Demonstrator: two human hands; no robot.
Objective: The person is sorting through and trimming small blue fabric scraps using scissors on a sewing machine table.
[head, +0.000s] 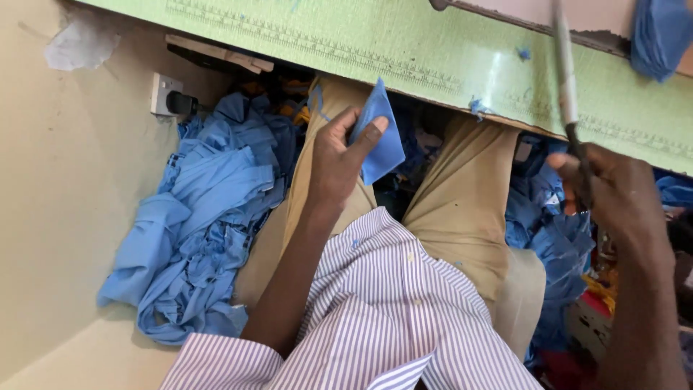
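My left hand (pixel 339 155) pinches a small piece of blue cloth (pixel 381 141) between thumb and fingers, held below the edge of the green table top (pixel 404 50) and above my khaki-trousered lap (pixel 462 202). My right hand (pixel 610 191) grips the dark handles of long scissors (pixel 565 72), whose blade points up across the table edge. The fingers around the handle are blurred.
A heap of blue garments (pixel 202 231) lies on the floor at my left against a cream wall. A wall socket with a black plug (pixel 172 101) sits above it. More blue cloth (pixel 556 245) is piled at my right. Another blue piece (pixel 660 36) lies on the table.
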